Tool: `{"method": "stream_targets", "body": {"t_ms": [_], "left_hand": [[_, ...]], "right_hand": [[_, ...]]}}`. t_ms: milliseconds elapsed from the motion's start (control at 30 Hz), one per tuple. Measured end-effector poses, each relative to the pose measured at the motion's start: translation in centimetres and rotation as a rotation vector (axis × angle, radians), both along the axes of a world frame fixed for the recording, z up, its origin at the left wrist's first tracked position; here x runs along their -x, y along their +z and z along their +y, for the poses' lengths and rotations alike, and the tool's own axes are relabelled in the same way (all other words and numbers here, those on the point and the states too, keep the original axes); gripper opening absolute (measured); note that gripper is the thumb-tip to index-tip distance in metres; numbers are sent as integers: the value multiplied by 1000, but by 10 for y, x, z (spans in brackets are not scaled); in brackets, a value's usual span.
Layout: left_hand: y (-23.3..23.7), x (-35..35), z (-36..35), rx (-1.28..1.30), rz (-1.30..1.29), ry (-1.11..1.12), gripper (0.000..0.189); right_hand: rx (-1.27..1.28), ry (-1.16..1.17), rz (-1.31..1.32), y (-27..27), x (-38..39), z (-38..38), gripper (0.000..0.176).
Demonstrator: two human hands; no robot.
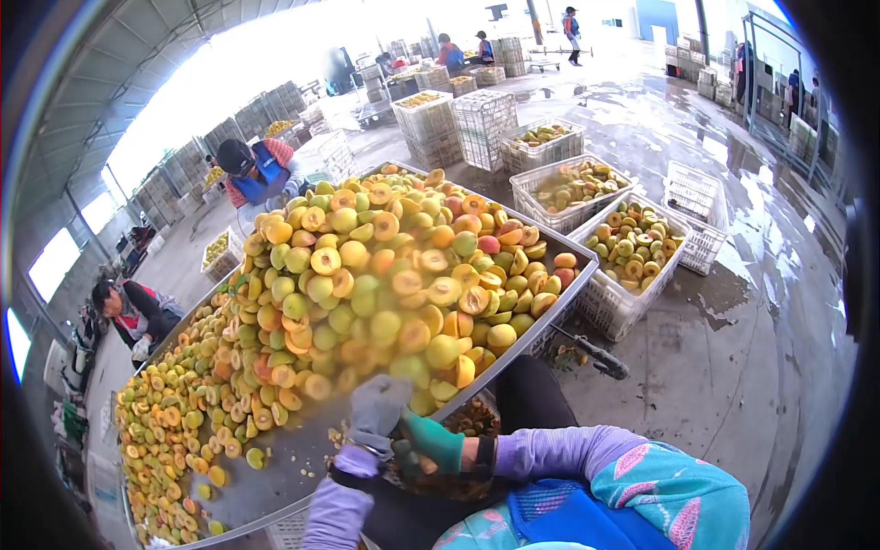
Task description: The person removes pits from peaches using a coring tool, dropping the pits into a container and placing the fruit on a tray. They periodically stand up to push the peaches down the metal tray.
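My left hand [378,412], in a grey glove, is closed at the near edge of a metal table [275,481]. Against it is my right hand [433,445], in a green glove with darker fingers, curled downward and closed. Whatever lies between the two hands is hidden. Just beyond them rises a big heap of halved and whole yellow-green and orange stone fruit [367,266], like apricots or plums. Under my hands, by my lap, a container of brown pits [475,417] shows in part. Small pits and scraps lie on the bare metal beside my left hand.
Plastic crates of fruit [632,246] stand on the wet concrete floor [697,367] right of the table. A black handle [600,357] juts out near my right arm. Co-workers [257,174] [137,312] are along the far and left sides. Stacked crates [495,124] stand farther back.
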State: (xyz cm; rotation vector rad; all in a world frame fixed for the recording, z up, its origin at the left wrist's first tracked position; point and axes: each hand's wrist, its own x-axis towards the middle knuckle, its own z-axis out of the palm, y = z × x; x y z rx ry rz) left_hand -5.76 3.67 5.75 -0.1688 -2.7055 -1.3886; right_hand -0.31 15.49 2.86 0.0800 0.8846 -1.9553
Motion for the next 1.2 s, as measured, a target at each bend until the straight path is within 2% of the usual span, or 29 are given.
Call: {"method": "stream_targets", "body": {"t_ms": [67, 100, 133, 167, 200, 267, 300, 333, 367, 400, 467, 500, 533, 567, 600, 633, 667, 700, 767, 833, 900, 967, 1067, 1100, 1167, 1200], "left_hand": [[-25, -6, 7, -531, -90, 194, 19], [-33, -7, 7, -796, -137, 292, 19], [-28, -13, 9, -813, -160, 254, 21], [-25, -15, 4, -743, -227, 125, 21], [-21, -13, -7, -671, -284, -7, 22], [2, -10, -17, -497, -451, -251, 26], [-6, -7, -23, -637, -520, -341, 26], [-9, -6, -25, -550, -252, -441, 27], [-11, -7, -24, -454, 5, -523, 29], [-16, -9, -22, -803, -72, -328, 29], [-35, -21, -31, -1444, -191, 220, 31], [-34, -54, -41, -1481, -151, 347, 30], [-33, -87, -51, -1509, -106, 475, 28], [-30, -114, -67, -1233, -99, 491, 27], [-27, -141, -83, -956, -93, 521, 26], [-47, -157, -131, -632, -140, 627, 26], [-54, -170, -159, -298, -196, 703, 26], [-47, -173, -156, 47, -183, 681, 26], [-14, -136, -144, 728, -143, 556, 27], [-1, -69, -122, 442, -128, 597, 28], [-6, 1, -124, 626, -154, 582, 34], [-41, 65, -149, 748, 222, 604, 41], [-72, 103, -163, 844, -117, 330, 46], [-69, 102, -156, 761, -173, 340, 47], [-55, 85, -145, 610, -306, 379, 48], [-76, 77, -165, 429, -276, 340, 39]], "right_hand": [[-75, -43, 21, -32, 13, -13, 50], [-171, 8, 78, -15, 12, -5, 50], [-277, 63, 132, 16, 11, 12, 49], [-383, 123, 186, 32, 8, 21, 49], [-82, 177, 23, 7, 16, 19, 45], [440, 257, -166, 2, 6, 19, 43], [706, 291, -272, 0, 0, 19, 42], [659, 222, -292, 4, -5, 18, 41], [777, 214, -356, 2, -6, 15, 38], [687, 237, -330, 3, -7, 18, 39], [524, 358, -243, 10, -9, 16, 42], [447, 453, -155, 16, -12, 15, 44], [347, 433, -110, 25, -21, 14, 45], [241, 412, -42, 28, -26, 16, 45], [251, 412, -51, 21, -30, 21, 44], [257, 404, -35, 15, -28, 28, 43], [212, 391, -277, -12, -22, 27, 30], [84, 311, -566, -36, -16, 27, 29], [-136, 236, -404, -71, -23, 23, 30], [-13, 280, -315, -40, -21, 28, 32], [12, 235, -273, -26, -11, 35, 35], [-59, 110, -292, -25, 0, 44, 38], [-201, -65, -116, -6, 8, 51, 42], [-257, -99, -43, -4, 12, 50, 42], [-385, -180, 371, -14, 22, 35, 40], [-476, -224, 587, -16, 29, 22, 40]]}}
